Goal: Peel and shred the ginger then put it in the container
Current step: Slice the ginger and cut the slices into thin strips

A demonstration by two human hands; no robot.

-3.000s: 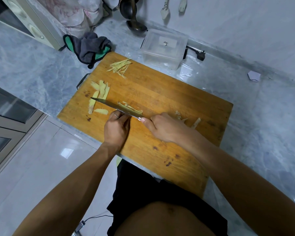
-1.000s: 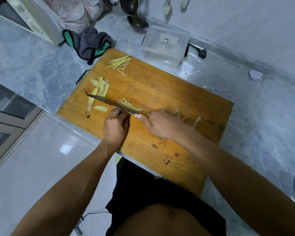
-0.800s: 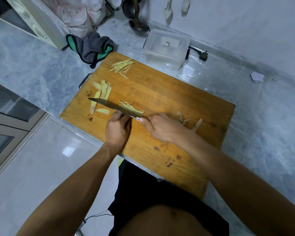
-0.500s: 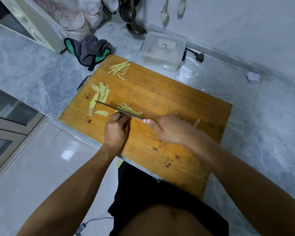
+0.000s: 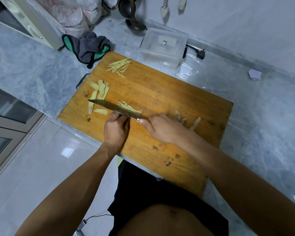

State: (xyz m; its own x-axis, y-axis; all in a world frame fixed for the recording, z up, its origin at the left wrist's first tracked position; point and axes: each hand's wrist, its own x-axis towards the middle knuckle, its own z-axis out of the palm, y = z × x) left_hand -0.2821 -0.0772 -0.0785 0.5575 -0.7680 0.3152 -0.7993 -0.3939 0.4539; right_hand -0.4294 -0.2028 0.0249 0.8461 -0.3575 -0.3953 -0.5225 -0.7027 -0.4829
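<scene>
On the wooden cutting board (image 5: pixel 169 92), my right hand (image 5: pixel 162 128) grips the handle of a knife (image 5: pixel 116 108) whose blade points left. My left hand (image 5: pixel 116 128) has its fingers curled, pressing down a small stack of ginger under the near side of the blade; the ginger beneath the fingers is hidden. Freshly cut ginger shreds (image 5: pixel 129 106) lie just beyond the blade. Ginger slices (image 5: pixel 100 90) sit at the left of the board, and a pile of finished shreds (image 5: pixel 119 66) lies at its far corner. The clear plastic container (image 5: pixel 163 46) stands beyond the board.
Ginger peel scraps (image 5: pixel 186 119) lie on the board to the right of my right hand. A grey and green cloth (image 5: pixel 89 46) is at the far left, a ladle (image 5: pixel 134 26) beyond it, a plug (image 5: pixel 200 54) beside the container. The counter's front edge runs under my arms.
The knife blade has gone up and down over the ginger under my left fingers, and the tip has shifted slightly left. Both hands stay in place.
</scene>
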